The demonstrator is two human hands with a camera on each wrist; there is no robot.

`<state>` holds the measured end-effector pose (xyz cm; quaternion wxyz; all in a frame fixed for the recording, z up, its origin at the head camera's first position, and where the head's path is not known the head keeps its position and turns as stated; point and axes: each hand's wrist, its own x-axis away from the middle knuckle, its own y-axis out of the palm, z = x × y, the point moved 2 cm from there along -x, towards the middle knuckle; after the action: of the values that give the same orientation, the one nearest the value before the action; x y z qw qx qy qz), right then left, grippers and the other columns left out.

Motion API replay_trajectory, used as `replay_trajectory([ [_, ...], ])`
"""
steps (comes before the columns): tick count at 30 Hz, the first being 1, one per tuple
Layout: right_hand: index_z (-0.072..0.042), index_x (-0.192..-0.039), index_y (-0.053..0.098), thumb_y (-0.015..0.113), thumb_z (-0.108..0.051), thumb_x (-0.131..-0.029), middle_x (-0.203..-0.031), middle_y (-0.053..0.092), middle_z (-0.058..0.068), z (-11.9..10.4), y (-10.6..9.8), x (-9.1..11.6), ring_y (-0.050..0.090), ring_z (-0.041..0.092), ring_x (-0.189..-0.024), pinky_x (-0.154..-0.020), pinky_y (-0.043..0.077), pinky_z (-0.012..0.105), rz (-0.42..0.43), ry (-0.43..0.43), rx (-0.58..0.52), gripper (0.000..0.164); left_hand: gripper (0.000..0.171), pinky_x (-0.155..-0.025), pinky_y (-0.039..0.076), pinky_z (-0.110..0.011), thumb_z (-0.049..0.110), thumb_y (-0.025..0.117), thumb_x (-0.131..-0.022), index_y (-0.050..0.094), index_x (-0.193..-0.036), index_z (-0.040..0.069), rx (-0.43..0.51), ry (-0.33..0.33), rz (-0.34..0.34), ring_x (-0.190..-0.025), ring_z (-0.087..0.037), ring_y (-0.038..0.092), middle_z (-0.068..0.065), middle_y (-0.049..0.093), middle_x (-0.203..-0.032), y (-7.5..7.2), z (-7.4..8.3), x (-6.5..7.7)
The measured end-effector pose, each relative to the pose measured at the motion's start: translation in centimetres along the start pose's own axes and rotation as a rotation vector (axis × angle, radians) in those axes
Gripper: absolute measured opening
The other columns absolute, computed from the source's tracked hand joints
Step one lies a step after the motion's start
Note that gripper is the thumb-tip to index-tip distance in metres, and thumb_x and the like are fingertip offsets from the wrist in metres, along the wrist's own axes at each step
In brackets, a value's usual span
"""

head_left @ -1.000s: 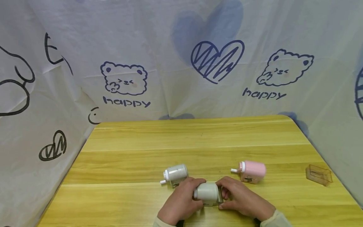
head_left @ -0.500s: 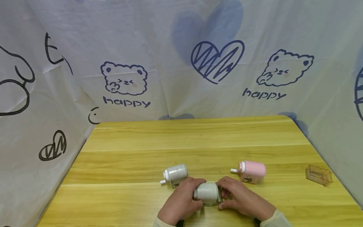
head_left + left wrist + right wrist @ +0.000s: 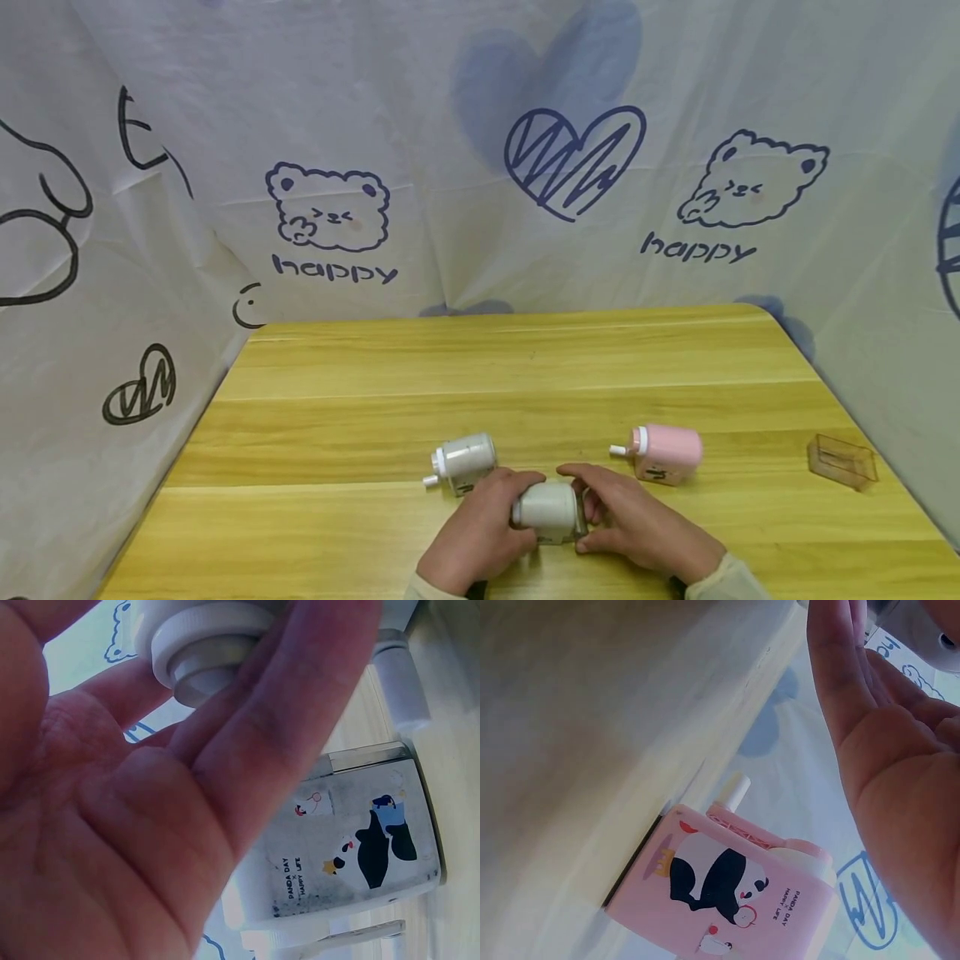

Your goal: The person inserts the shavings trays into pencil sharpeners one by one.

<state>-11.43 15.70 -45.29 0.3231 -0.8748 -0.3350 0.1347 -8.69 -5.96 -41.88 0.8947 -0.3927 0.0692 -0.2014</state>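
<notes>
A grey crank pencil sharpener (image 3: 549, 508) lies between my hands near the table's front edge. My left hand (image 3: 480, 533) grips its left end, fingers over the far side and thumb at the near side; a white round collar (image 3: 214, 634) and the crank handle (image 3: 401, 682) show beyond the fingers in the left wrist view. My right hand (image 3: 648, 525) holds the dark translucent part (image 3: 581, 515) at the right end, thumb low in front and bent fingers behind. Its index finger is raised off the top. In the right wrist view the sharpener's end (image 3: 930, 637) is partly hidden.
Another grey sharpener (image 3: 468, 460) stands just behind my left hand, its crank to the left. A pink panda sharpener (image 3: 671, 454) stands behind my right hand. A clear brownish box (image 3: 842, 461) lies near the right edge of the wooden table (image 3: 315, 417), with white cloth around.
My right index finger has lifted from the sharpener's top and reaches slightly farther back. The left hand and the sharpener have stayed in place.
</notes>
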Motion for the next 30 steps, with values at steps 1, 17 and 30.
replay_trajectory([
  [1, -0.01, -0.142, 0.039, 0.078, -0.037, -0.076, -0.103, 0.053, -0.007, -0.02, -0.03, -0.02, 0.052, 0.007, -0.083, -0.073, 0.046, 0.027, -0.002, 0.004, 0.005, 0.08, 0.054, -0.079, 0.044, -0.034, 0.011, 0.074, -0.072, 0.061, -0.125, 0.015, 0.0, 0.001, 0.0, -0.094, -0.013, 0.051, 0.001, 0.058, -0.11, -0.01, 0.01, 0.0],
  [17, -0.01, -0.138, 0.043, 0.08, -0.034, -0.075, -0.098, 0.053, -0.008, -0.43, 0.36, -0.36, 0.051, 0.007, -0.082, -0.072, 0.046, 0.027, 0.024, -0.024, 0.013, 0.077, 0.054, -0.08, 0.044, -0.033, 0.011, 0.074, -0.072, 0.061, -0.124, 0.016, -0.005, 0.026, 0.006, -0.094, -0.011, 0.05, 0.002, 0.058, -0.109, -0.11, 0.04, 0.1],
  [30, -0.016, -0.141, 0.04, 0.081, -0.031, -0.074, -0.1, 0.055, -0.012, -0.49, 0.24, -0.56, 0.053, 0.007, -0.084, -0.073, 0.046, 0.027, 0.005, 0.002, 0.044, 0.08, 0.053, -0.078, 0.044, -0.032, 0.012, 0.074, -0.073, 0.061, -0.124, 0.017, 0.005, 0.022, -0.008, -0.092, -0.011, 0.05, 0.002, 0.058, -0.108, -0.1, -0.06, 0.06],
])
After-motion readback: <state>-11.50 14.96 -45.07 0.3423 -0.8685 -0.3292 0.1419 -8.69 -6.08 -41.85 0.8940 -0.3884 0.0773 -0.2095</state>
